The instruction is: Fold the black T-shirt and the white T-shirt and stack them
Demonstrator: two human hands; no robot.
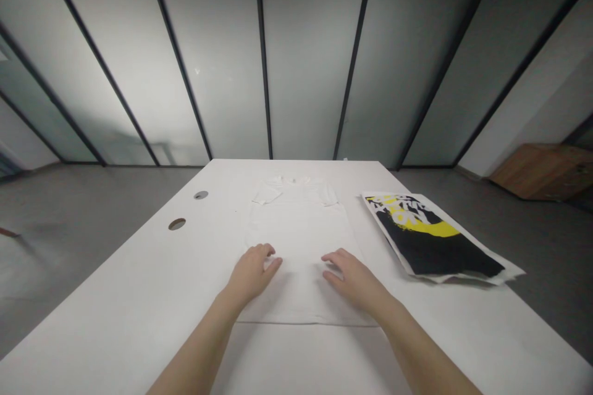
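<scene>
A white T-shirt [301, 228] lies spread flat on the white table, its collar at the far side and its hem toward me. Over the left part of its lower half is my left hand [254, 268], fingers slightly curled and thumb apart, holding nothing. My right hand [349, 271] is over the right part in a similar pose, fingers apart from the thumb and nothing in them. Shadows fall on the cloth between the two hands. Whether the fingertips touch the shirt I cannot tell.
To the right, a stack of printed sheets [435, 241] in black, yellow and white reaches the table's right edge. The white table [139, 296] has two round holes at its left side. Behind stand frosted glass panels [306, 62]; a wooden cabinet [542, 170] is at far right.
</scene>
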